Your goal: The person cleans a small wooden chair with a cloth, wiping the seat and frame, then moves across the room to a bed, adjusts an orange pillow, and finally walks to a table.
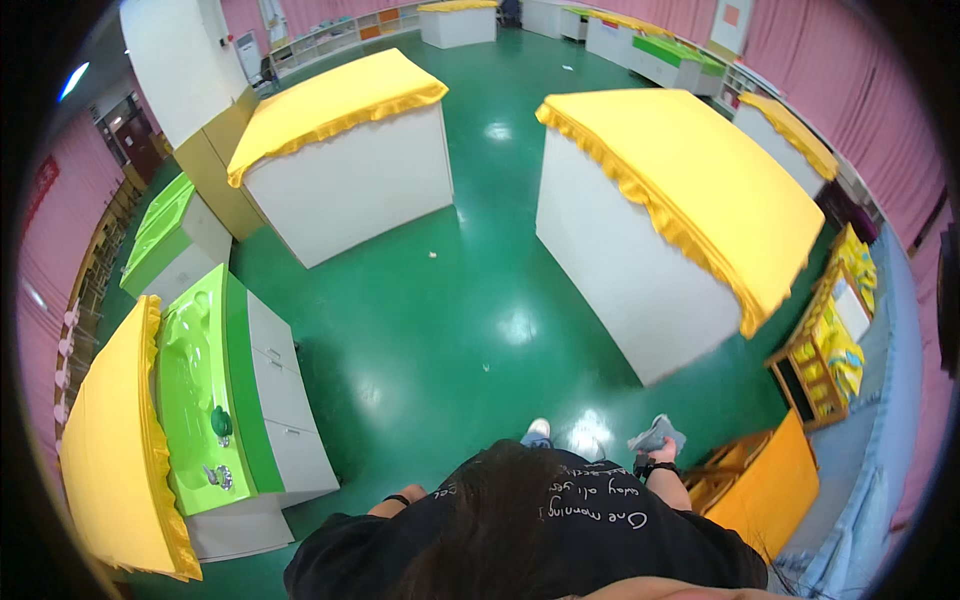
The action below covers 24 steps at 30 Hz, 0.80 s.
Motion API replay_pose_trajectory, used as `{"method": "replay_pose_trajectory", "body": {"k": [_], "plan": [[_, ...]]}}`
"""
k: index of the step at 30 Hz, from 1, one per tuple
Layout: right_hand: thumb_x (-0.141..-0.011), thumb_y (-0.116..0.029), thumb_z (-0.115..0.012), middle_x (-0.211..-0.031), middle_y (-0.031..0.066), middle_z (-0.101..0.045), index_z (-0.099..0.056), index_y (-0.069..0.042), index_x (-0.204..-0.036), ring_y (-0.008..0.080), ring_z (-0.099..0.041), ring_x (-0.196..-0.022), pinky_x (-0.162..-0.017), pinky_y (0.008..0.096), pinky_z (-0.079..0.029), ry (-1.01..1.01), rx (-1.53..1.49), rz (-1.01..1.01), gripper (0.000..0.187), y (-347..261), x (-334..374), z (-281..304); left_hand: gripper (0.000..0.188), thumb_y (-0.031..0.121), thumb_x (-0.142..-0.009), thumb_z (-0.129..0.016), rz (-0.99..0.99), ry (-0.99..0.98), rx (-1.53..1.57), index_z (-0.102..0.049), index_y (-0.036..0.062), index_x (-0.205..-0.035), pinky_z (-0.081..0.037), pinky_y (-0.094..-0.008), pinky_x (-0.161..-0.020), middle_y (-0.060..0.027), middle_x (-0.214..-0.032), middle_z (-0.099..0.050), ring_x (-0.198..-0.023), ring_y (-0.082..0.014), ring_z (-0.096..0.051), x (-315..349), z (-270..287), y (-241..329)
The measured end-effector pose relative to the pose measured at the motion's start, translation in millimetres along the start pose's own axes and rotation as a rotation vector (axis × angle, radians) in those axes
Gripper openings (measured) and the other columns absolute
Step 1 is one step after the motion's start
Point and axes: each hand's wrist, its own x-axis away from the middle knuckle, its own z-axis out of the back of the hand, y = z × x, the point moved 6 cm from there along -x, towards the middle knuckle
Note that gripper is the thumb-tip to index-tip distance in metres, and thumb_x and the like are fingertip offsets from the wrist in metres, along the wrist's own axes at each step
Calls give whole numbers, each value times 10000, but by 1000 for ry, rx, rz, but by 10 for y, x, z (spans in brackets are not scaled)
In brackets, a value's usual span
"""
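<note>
My right hand [661, 456], with a dark band at its wrist, is closed round a crumpled grey cloth [655, 433]. The cloth hangs out in front of the hand, above the green floor [480, 330]. Close by that arm, on its right, stands an orange wooden table [775, 490]. Low beside my body is my left hand [413, 492], also with a dark wristband. It is small in the picture and its fingers cannot be made out. Nearest on that side is a white cabinet [290, 410] under a bright green basin top [195, 370] with taps.
White box-shaped units with ruffled yellow covers stand ahead on the left [345, 100] and right [690, 180]. Another yellow cover [115, 440] lies behind the basin. To the right is a wooden rack [815, 370] with yellow fabric. Small white scraps [433, 254] lie on the floor.
</note>
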Motion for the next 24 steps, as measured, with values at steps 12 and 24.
{"method": "replay_pose_trajectory", "body": {"k": [12,24], "plan": [[-708,-305,-594,-1259,100,-375,-364,-125,-1213,305,-351,-1154,-932,538,-270,-170,543,-107,584,26,-632,-3631,286,220,-760,-482,-241,316,372,-611,44,-945,-437,-379,-810,-172,-959,-608,-921,-307,-566,-943,2581,2259],[-753,-302,-556,-1249,73,-407,-412,-121,-1196,267,-391,-1132,-939,516,-276,-213,593,-205,501,271,-1012,-6939,322,219,-756,-472,43,116,56,-615,23,-968,-434,-403,-792,-180,-1033,-586,-986,-324,-546,-2504,4295,1928]]}}
